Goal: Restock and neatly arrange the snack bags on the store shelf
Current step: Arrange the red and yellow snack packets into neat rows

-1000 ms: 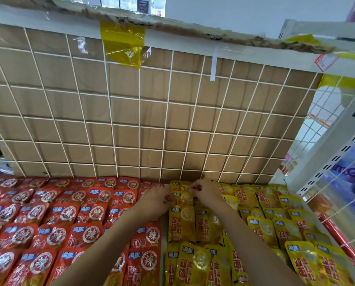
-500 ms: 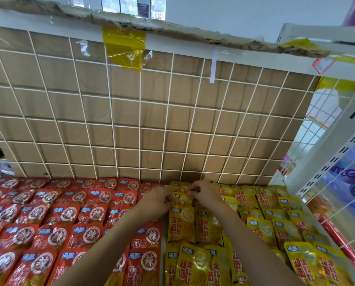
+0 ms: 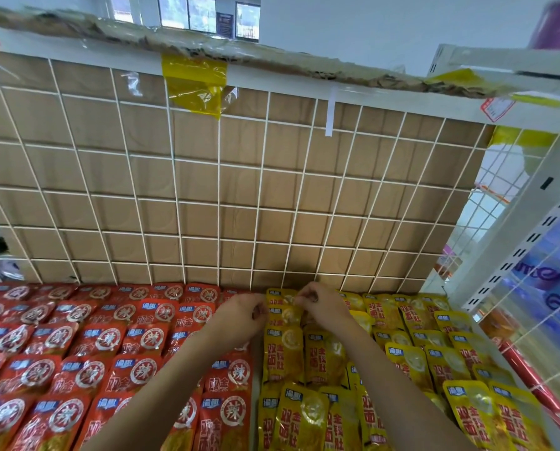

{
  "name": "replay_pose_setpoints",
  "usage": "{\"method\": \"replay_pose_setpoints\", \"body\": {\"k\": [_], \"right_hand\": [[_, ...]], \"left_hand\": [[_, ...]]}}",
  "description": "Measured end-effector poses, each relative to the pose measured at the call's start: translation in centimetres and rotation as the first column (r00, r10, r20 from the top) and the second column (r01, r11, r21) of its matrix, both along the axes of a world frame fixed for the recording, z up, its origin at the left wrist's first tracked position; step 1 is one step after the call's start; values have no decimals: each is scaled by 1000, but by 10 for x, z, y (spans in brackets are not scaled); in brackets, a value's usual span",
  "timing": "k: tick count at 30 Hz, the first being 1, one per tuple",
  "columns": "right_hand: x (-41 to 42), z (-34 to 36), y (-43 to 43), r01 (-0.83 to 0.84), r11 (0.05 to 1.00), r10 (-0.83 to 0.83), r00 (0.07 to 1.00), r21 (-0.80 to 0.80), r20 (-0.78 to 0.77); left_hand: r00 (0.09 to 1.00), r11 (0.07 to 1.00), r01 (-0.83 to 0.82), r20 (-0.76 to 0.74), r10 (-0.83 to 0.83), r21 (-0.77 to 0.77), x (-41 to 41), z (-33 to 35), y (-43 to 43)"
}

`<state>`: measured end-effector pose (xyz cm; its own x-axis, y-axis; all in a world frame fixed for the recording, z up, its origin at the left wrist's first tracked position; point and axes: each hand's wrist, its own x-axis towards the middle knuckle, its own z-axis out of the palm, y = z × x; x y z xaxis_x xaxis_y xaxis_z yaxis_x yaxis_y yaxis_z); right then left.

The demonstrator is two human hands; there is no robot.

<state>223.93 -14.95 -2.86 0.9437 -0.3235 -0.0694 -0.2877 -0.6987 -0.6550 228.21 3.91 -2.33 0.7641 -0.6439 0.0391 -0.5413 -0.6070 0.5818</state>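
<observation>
Yellow bag (image 3: 283, 304) at back row, pinched between left hand (image 3: 239, 315) and right hand (image 3: 321, 305) grips.

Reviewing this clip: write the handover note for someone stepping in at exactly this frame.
Left hand: at the back row, fingers curled at the left edge of the rearmost yellow bag.
Right hand: pinching the top of that same bag.
Red bags fill the left half of the shelf in overlapping rows; yellow bags fill the right half, up to the wire grid back panel.
Done: both sections look stocked.
Left: seat this back bag, then straighten the looser yellow rows near the right edge.
</observation>
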Motion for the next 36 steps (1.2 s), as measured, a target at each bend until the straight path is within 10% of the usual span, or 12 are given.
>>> {"method": "replay_pose_setpoints", "body": {"k": [25,36], "right_hand": [[-133,21,37,-257,907,192,957,-335,-216],[-140,14,47,-138,978,136,990,-154,-23]], "left_hand": [[990,997,33,137,-24,-66,-69,-18,65],[980,998,33,200,-21,-53,-85,-13,64]]}}
